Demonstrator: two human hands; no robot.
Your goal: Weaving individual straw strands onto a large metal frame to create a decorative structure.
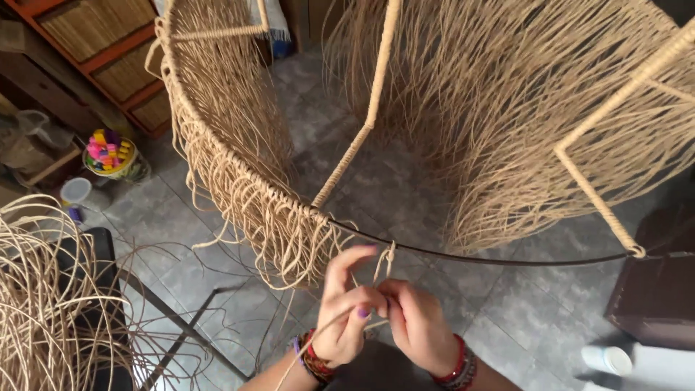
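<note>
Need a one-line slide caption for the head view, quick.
Left hand and right hand knot a beige wicker strand onto the bare dark metal hoop of a half-woven round frame.

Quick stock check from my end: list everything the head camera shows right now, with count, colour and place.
Round metal frame: one, dark bare rim, centre to right, partly wrapped.
Woven fibre wrapping: one section, tan, on the rim's left side.
Wrapped struts: several, tan, rising from the rim.
Hanging strands: many, tan, upper right.
Knotted strand: one, tan, looped on the bare rim above the hands.
Loose fibre bundle: one, tan, lower left.
Tub of coloured pieces: one, multicoloured, on the floor at left.
Shelf unit: one, orange-framed, upper left.
Tiled floor: grey.
Left hand: pinching the strand, bracelets at wrist.
Right hand: pinching the strand, bracelets at wrist.
</note>
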